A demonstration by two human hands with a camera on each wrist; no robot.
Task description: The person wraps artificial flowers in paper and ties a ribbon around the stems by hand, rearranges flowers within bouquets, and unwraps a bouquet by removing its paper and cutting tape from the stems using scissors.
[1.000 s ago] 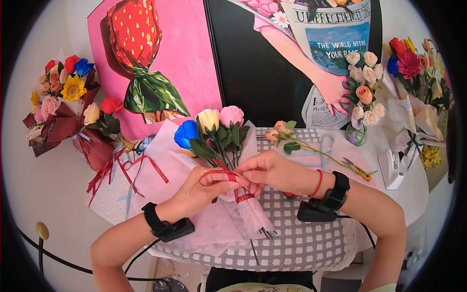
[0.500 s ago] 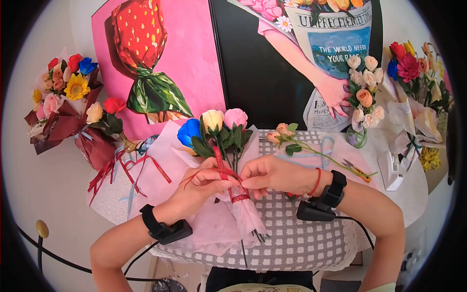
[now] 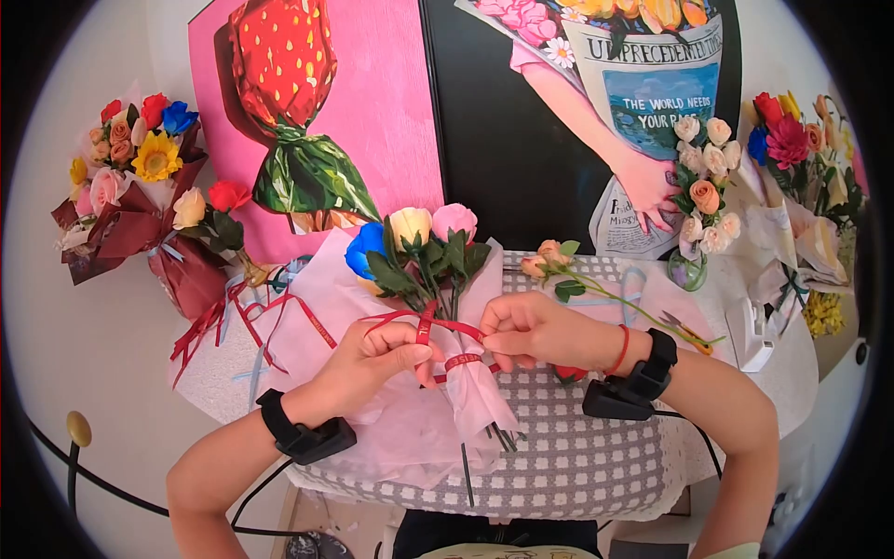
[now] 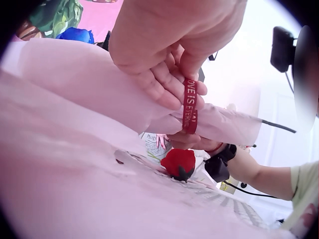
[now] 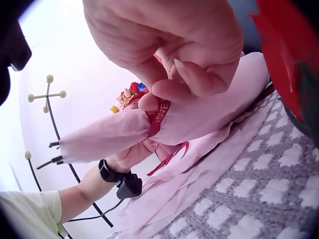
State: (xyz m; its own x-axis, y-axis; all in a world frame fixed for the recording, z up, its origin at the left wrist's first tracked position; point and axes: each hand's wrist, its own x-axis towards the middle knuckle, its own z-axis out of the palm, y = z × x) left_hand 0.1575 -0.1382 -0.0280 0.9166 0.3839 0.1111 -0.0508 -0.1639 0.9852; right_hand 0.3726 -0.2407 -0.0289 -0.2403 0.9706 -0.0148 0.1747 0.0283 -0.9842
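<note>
A bouquet with a blue rose [image 3: 366, 250], a cream rose [image 3: 410, 227] and a pink rose [image 3: 454, 223] lies on the table, its stems wrapped in pink paper [image 3: 484, 405]. Red lettered ribbon [image 4: 190, 107] circles the wrapped stems. On the left side, my left hand [image 3: 384, 354] pinches one ribbon length between thumb and fingers. My right hand [image 3: 526, 328] pinches another length at the bouquet's right side, with the ribbon spanning the stems between both hands. In the right wrist view, curled right fingers [image 5: 194, 82] sit right above the ribbon band.
A red rose [image 4: 179, 163] lies on the checked cloth [image 3: 596, 456] beside the bouquet. Farther back are a peach rose stem [image 3: 615, 298], scissors [image 3: 684, 328] and a white tape dispenser [image 3: 751, 328]. A vase [image 3: 687, 270] and wrapped bouquets [image 3: 182, 270] stand around the edges.
My hands have drawn apart, the left moving left and the right moving right, spreading the ribbon across the stems. The head view has shifted slightly.
</note>
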